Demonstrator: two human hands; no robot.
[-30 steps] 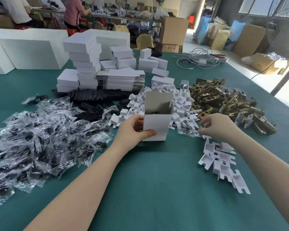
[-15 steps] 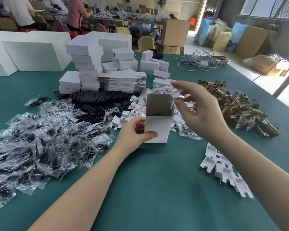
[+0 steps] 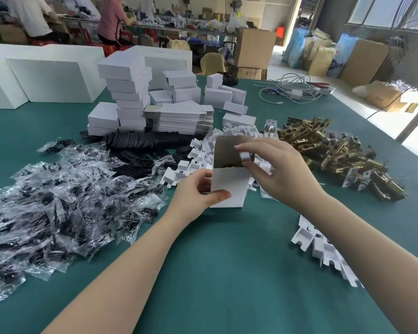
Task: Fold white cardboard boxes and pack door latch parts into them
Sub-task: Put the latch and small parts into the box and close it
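Observation:
A small white cardboard box (image 3: pixel 229 186) stands upright on the green table (image 3: pixel 227 261), its top open and a dark part visible inside. My left hand (image 3: pixel 198 194) grips its lower left side, thumb across the front. My right hand (image 3: pixel 275 172) hovers at the box's open top and pinches a small white cardboard insert (image 3: pixel 246 157) over the opening. A heap of brass door latch bodies (image 3: pixel 336 155) lies to the right. Loose white inserts (image 3: pixel 198 155) are piled behind the box.
Clear bags of black parts (image 3: pixel 58 201) cover the left side. Black plates (image 3: pixel 150 143), flat box blanks (image 3: pixel 179 119) and stacked folded boxes (image 3: pixel 128 92) sit behind. More white inserts (image 3: pixel 323 249) lie at the right front. Cables (image 3: pixel 290 90) lie far back; people work at distant tables.
My right hand left the insert pile on the right, rose with a white insert and now holds it at the box's open top. My left hand kept its hold on the box.

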